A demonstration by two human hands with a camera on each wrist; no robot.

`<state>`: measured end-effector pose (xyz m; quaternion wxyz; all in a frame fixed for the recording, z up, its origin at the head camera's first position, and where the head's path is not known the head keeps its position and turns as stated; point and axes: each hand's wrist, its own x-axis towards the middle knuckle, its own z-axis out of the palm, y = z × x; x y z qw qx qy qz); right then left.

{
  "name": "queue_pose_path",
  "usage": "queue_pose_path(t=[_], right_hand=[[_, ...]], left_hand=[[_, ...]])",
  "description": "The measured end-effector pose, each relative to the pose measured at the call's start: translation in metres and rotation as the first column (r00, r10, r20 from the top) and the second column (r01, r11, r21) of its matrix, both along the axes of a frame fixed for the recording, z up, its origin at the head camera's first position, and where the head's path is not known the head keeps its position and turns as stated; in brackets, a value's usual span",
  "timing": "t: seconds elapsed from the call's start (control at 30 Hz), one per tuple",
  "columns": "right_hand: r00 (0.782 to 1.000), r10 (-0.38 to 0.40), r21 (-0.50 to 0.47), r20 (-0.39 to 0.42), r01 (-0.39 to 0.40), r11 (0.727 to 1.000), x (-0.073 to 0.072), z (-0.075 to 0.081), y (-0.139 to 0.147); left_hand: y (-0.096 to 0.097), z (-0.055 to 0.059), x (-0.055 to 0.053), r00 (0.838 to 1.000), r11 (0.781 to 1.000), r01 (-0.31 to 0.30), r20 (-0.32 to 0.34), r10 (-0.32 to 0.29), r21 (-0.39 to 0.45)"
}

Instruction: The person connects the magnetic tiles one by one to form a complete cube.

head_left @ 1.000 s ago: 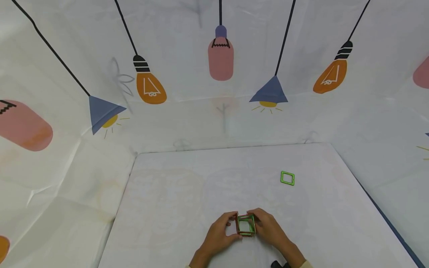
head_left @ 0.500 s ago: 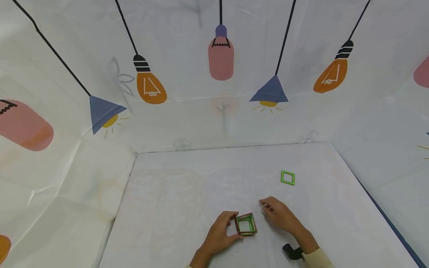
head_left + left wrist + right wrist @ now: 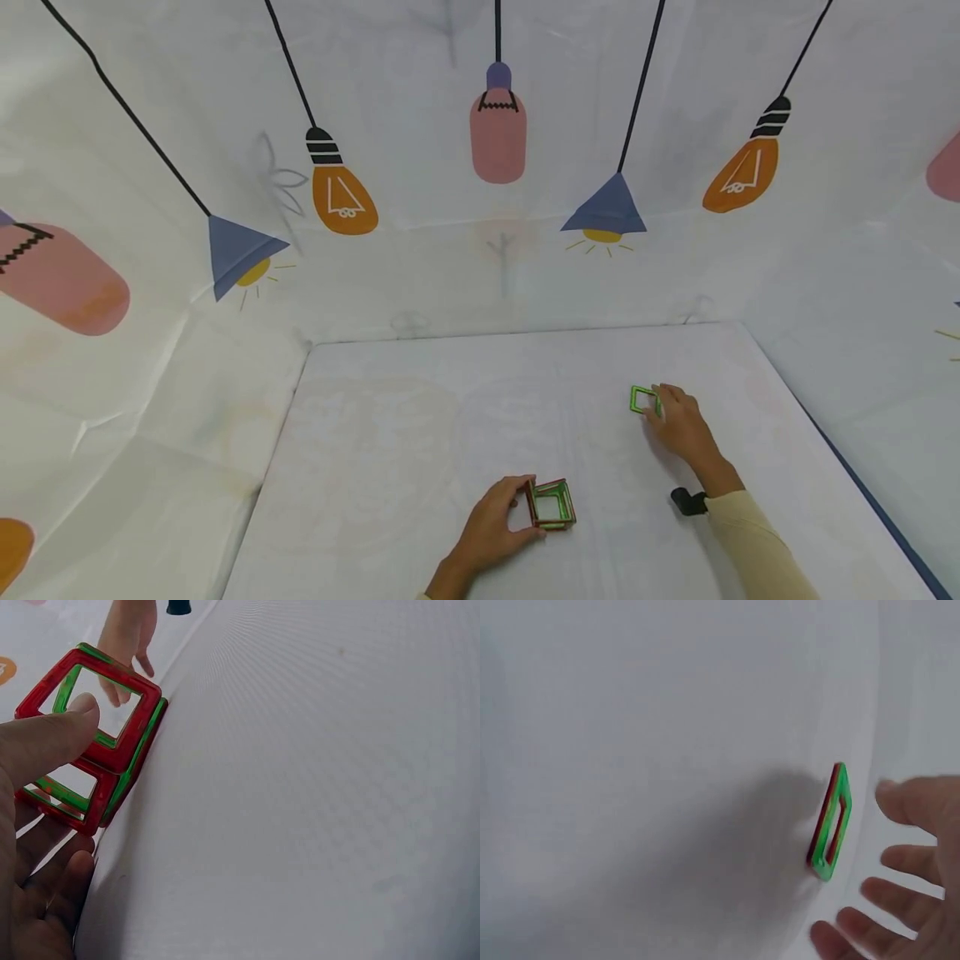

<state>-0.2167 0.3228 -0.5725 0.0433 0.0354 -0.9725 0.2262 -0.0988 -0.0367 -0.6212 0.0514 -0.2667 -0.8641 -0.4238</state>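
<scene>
My left hand [image 3: 489,527] holds an open box of red and green magnetic square frames [image 3: 551,506] on the table. In the left wrist view, the thumb lies across the front of the red frame [image 3: 146,716], with the other fingers around its far side. My right hand [image 3: 681,423] has reached a loose green square magnetic tile [image 3: 638,400] lying farther back. In the right wrist view, thumb and fingers are spread apart beside that tile [image 3: 830,825], which has a red edge; a gap shows between them there.
Under both hands spreads a white table [image 3: 390,450]. White sheeting printed with lamps [image 3: 498,133] hangs at the back and sides. A black camera mount [image 3: 688,502] sits on the right wrist.
My right hand has let go of the box and moved away, back and to the right, to the loose tile. The left hand stays on the box.
</scene>
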Motion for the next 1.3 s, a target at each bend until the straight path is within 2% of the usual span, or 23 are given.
queue_pose_path(t=[0.1, 0.17, 0.37, 0.6, 0.87, 1.03, 1.2, 1.3], right_hand=[[0.993, 0.018, 0.015, 0.113, -0.020, 1.000, -0.008, -0.003, 0.006], [0.987, 0.031, 0.033, 0.160, -0.036, 0.999, -0.012, -0.005, 0.008], [0.988, 0.056, 0.062, 0.142, -0.065, 0.996, -0.019, -0.010, 0.010], [0.984, 0.065, 0.031, 0.167, -0.071, 0.997, -0.014, -0.009, 0.008], [0.990, 0.091, -0.022, 0.108, -0.089, 0.996, -0.007, -0.002, -0.004], [0.988, 0.142, -0.044, 0.063, -0.140, 0.989, 0.003, 0.003, -0.020], [0.974, 0.222, -0.072, -0.032, -0.224, 0.972, 0.017, 0.011, -0.037], [0.952, 0.282, -0.064, -0.115, -0.290, 0.955, 0.027, 0.014, -0.048]], left_hand=[[0.000, -0.001, 0.000, 1.000, 1.000, 0.000, -0.006, 0.000, 0.000], [0.001, -0.001, 0.000, 1.000, 1.000, 0.000, 0.000, 0.000, 0.000], [0.000, -0.001, -0.001, 1.000, 1.000, 0.001, 0.018, 0.000, -0.001], [0.000, -0.003, -0.001, 1.000, 1.000, -0.004, -0.002, 0.004, -0.019], [0.000, -0.003, -0.002, 1.000, 1.000, -0.007, -0.001, 0.007, -0.016], [0.001, -0.005, -0.002, 1.000, 1.000, -0.011, 0.012, 0.011, -0.018], [0.000, -0.006, -0.002, 1.000, 1.000, -0.012, 0.012, 0.012, -0.011], [0.000, -0.007, -0.002, 1.000, 1.000, -0.015, 0.008, 0.015, -0.019]])
